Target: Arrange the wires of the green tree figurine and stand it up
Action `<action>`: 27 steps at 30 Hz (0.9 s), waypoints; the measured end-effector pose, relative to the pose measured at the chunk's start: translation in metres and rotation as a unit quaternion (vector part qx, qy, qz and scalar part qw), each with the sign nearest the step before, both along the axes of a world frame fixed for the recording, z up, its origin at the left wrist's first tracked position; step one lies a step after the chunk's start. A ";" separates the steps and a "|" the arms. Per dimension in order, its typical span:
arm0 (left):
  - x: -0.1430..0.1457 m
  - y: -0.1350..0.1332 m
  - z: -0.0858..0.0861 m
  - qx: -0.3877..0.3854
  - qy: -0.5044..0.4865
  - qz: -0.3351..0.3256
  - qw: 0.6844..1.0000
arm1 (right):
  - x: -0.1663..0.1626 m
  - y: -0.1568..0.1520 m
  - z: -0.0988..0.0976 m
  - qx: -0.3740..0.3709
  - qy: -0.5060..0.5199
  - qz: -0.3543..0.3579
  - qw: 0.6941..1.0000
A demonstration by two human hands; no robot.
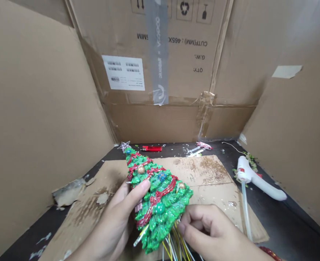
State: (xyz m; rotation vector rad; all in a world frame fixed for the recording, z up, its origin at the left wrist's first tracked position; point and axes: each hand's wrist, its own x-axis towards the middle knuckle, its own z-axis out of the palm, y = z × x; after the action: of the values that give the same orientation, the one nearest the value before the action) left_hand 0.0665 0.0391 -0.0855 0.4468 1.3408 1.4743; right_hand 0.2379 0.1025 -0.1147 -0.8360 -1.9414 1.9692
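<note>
A small green Christmas tree (160, 188) with red garlands, coloured balls and a clear star (124, 146) on its tip lies tilted in my left hand (122, 210). The thumb presses on its front while the other fingers pass behind it, out of sight. Yellow and white wires (177, 243) hang in a bundle from the tree's underside. My right hand (206, 224) is at the lower right edge of the tree, with thumb and forefinger pinched on the wires close to the base. One short wire end (140, 235) sticks out at the lower left.
Stained cardboard (203, 172) covers the dark table, with cardboard walls around it. A white glue gun (258, 179) with a glue stick lies at right. Behind are a red lighter (151, 148) and red-white strings (203, 145). A torn scrap (69, 192) lies at left.
</note>
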 end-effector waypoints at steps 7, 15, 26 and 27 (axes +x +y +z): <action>-0.005 -0.001 0.003 0.022 0.005 -0.008 1.000 | 0.006 0.001 0.014 0.091 -0.016 0.061 0.994; -0.001 -0.002 0.007 0.006 -0.035 0.008 0.999 | 0.007 0.000 0.014 0.110 -0.004 0.005 0.994; 0.006 -0.005 0.003 0.032 -0.034 -0.026 0.999 | -0.011 -0.011 -0.005 -0.128 0.114 0.001 0.985; 0.007 -0.005 0.002 0.035 -0.031 -0.026 0.999 | -0.013 -0.011 -0.005 -0.143 0.121 -0.012 0.982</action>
State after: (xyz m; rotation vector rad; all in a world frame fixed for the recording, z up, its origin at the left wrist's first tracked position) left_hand 0.0735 0.0346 -0.0830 0.4734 1.2244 1.4843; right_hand 0.2246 0.0910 -0.1202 -0.6420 -1.5309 2.2514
